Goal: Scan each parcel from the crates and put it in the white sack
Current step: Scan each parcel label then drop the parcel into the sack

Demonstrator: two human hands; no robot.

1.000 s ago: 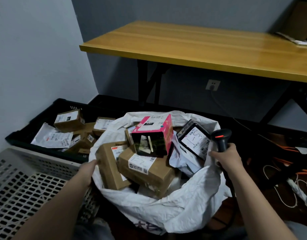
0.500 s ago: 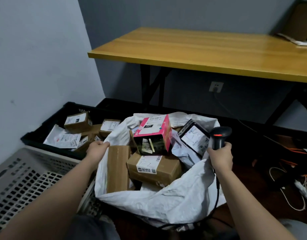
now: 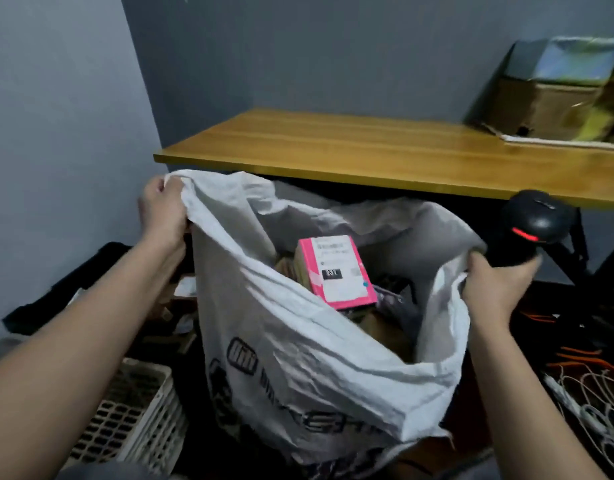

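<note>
Gripping the white sack [image 3: 298, 358] rim, both hands are lifting it below a wooden tabletop [image 3: 368, 150] (grey walls): left hand [image 3: 163, 209] fingers bunching cloth, right hand [image 3: 496, 289] also clutching the scanner [image 3: 534, 223].

- Between your left hand [image 3: 163, 211] and right hand [image 3: 496, 289] hangs the sack [image 3: 298, 358]; a parcel [image 3: 336, 271] lies inside.
- Above your right fingers sits the scanner [image 3: 537, 220].
- Beyond both stands the table [image 3: 385, 150].

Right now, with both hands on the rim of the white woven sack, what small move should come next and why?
Probably a short shake to settle the load: the left hand and right hand, which also holds the black handheld scanner, hold the white woven sack up by its rim, and the pink box sits tilted on top.
</note>
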